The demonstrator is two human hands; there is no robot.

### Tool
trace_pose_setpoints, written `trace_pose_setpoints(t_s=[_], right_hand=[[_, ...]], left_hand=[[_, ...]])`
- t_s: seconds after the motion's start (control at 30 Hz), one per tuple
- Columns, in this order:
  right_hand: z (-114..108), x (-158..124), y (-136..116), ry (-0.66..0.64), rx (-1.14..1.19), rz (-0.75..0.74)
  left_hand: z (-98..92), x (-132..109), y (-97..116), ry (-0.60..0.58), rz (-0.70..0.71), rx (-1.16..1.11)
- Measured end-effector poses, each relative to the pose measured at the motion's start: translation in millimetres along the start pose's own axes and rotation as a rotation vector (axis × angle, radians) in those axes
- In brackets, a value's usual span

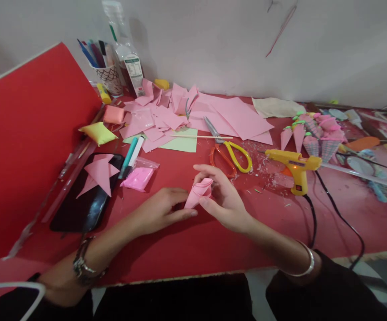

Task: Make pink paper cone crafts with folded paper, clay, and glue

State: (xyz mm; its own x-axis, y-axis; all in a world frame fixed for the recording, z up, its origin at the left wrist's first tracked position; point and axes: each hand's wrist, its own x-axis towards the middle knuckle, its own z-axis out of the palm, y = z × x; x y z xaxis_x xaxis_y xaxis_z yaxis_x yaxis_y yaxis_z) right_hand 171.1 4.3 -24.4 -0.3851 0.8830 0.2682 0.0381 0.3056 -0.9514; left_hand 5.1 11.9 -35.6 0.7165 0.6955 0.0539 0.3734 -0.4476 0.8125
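Note:
A piece of pink paper rolled into a small cone point(197, 195) is between my two hands, its wider, layered end up and its narrow end down to the left. My right hand point(226, 201) curls round the wide end, thumb in front and fingers behind. At the narrow end, my left hand point(164, 208) closes with its thumb below and its fingers partly hidden behind the paper. Scissors with red and yellow handles point(230, 157) lie beyond my right hand. Left of my left hand is a packet of bright pink material point(140, 174).
A yellow glue gun point(295, 167) with a black cord lies to the right. Cut pink sheets point(236, 116) spread along the back. Finished-looking small cones point(313, 131) cluster at the right. A phone point(88, 200) with pink paper pieces, a bottle point(131, 67) and a pen cup point(108, 79) are left.

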Motion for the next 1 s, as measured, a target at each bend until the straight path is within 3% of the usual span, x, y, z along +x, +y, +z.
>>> trace_pose_setpoints(t_s=[0.2,0.37,0.53,0.63,1.0], right_hand=[[-3,2,7,0.023,-0.156,-0.030],[-4,2,13,0.066,-0.099,-0.056],[-8,4,10,-0.001,-0.349,-0.190],[-9,4,8,0.005,-0.409,-0.194],[-12,7,10,0.015,-0.355,-0.185]], left_hand=[[3.1,-1,0,0.071,-0.178,-0.001],[1.8,1,0,0.094,-0.238,-0.013],[1.8,1,0,0.102,-0.231,0.009],[3.9,0,-1,0.117,-0.199,0.055],[5.7,1,-2,0.111,-0.207,0.252]])
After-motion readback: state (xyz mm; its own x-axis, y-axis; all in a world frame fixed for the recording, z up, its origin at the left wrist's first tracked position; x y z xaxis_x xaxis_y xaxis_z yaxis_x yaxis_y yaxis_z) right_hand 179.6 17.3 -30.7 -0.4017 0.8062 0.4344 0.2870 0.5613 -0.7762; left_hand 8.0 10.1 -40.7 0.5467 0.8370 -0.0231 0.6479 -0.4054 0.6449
